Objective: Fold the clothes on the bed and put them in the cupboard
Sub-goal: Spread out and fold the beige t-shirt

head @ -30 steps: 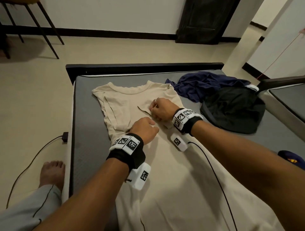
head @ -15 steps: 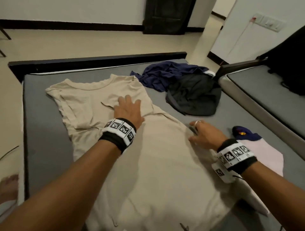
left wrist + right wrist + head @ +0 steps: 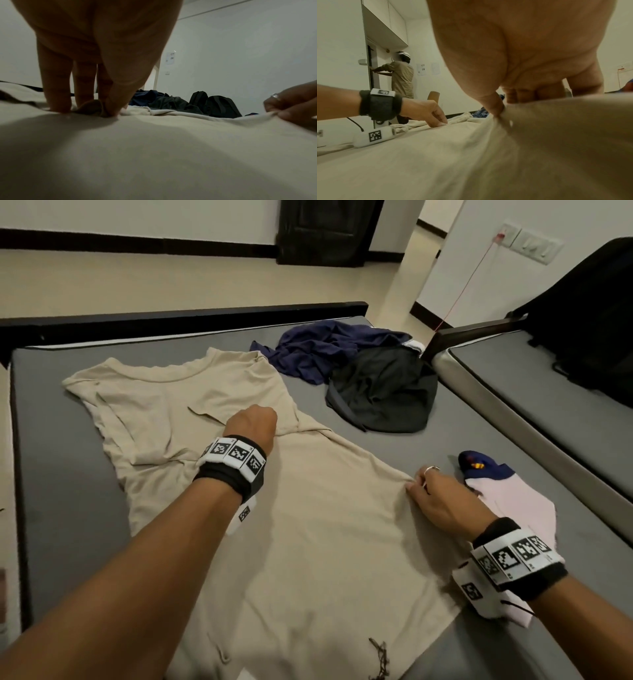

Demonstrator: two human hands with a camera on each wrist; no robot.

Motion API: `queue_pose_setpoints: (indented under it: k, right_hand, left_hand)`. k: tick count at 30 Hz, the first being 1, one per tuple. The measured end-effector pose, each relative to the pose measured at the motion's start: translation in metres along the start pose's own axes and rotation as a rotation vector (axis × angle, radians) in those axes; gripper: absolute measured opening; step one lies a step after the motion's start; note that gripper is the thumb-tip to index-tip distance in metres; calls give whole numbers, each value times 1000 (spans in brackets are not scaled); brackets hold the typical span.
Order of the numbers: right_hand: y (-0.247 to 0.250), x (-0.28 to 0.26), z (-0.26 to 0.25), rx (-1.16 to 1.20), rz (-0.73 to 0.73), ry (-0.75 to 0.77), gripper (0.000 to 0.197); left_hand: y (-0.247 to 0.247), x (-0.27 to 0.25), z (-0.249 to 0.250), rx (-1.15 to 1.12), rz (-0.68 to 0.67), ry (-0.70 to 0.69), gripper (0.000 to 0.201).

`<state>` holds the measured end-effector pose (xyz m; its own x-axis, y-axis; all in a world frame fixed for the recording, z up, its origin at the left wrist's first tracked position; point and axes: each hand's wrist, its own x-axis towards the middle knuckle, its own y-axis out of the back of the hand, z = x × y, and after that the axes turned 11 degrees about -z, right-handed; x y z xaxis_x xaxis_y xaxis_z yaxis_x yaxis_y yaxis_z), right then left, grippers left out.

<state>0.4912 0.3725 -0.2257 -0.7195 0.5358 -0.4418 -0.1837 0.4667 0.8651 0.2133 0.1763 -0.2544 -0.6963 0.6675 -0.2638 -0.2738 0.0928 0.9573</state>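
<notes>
A beige T-shirt (image 3: 325, 525) lies spread on the grey bed (image 3: 68, 491), collar at the far end, its left sleeve folded in. My left hand (image 3: 251, 422) stands on its upper middle, fingers pointed down. In the left wrist view the left hand (image 3: 89, 108) pinches a small fold of the T-shirt (image 3: 154, 155) between thumb and fingertips. My right hand (image 3: 421, 487) pinches the shirt's right side edge. The right wrist view shows the right hand (image 3: 501, 108) with the cloth (image 3: 436, 162) gathered at the thumb.
A crumpled navy garment (image 3: 325, 350) and a black garment (image 3: 383, 392) lie at the bed's far right. A pink and navy piece (image 3: 513, 494) lies beside my right wrist. A second bed (image 3: 548, 405) with a black bag (image 3: 589, 320) adjoins. Another person (image 3: 400, 75) stands at a cupboard.
My left hand went from lying flat on the shirt to pinching it with bunched fingers. My right hand moved from the shirt's middle to its right edge and pinched it.
</notes>
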Motion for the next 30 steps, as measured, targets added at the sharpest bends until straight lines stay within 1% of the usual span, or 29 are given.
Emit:
queue_pose_setpoints:
  k: [2,3,6,7,8,9,11,12,13,15,17,20,22,23,24,26,28,30]
  right_hand:
    - [-2,-17,-8,88,-20,59,22]
    - [-4,-26,-10,80,-52,83,21]
    - [-11,-48,-4,-74,-136,89,40]
    - [-14,-53,0,-121,-142,80,41]
    - [-16,-59,5,-143,-140,72,39]
    - [-19,-64,9,-161,-129,66,36]
    - [-23,-73,14,-218,-84,68,29]
    - [-25,-77,15,-218,-68,80,26]
    - [-27,-80,14,-203,-60,102,23]
    - [-34,-86,12,-185,-39,158,19]
    - [-42,-90,11,-196,-9,211,18]
    - [-49,-93,11,-184,73,260,27]
    - [-49,-93,12,-160,123,260,32]
    - [-48,-94,12,-139,138,252,33]
    - [-47,-94,13,-115,152,248,32]
    - [-45,-94,13,-66,194,253,32]
    - [-39,-93,12,23,252,259,34]
    - [-29,-92,12,95,265,275,40]
  left_hand:
    - [5,0,-2,18,13,1,30]
    - [9,0,-6,29,25,-2,28]
    - [28,-2,-22,73,115,0,24]
    - [35,-2,-30,97,138,11,24]
    - [42,-3,-38,119,132,21,25]
    - [47,-4,-44,137,94,30,27]
    - [48,-6,-51,180,-21,55,31]
    - [44,-8,-52,215,-54,75,31]
    - [38,-11,-50,250,-57,93,32]
    - [26,-17,-37,271,-3,88,36]
    - [16,-26,-15,250,59,-3,39]
    - [-1,-40,27,216,57,-284,50]
    - [-15,-45,51,201,51,-429,48]
    - [-20,-46,59,188,51,-460,44]
    - [-23,-46,65,172,55,-464,40]
    - [-22,-45,72,160,57,-425,35]
    - [-17,-43,75,192,48,-377,30]
    - [-12,-42,77,254,27,-345,29]
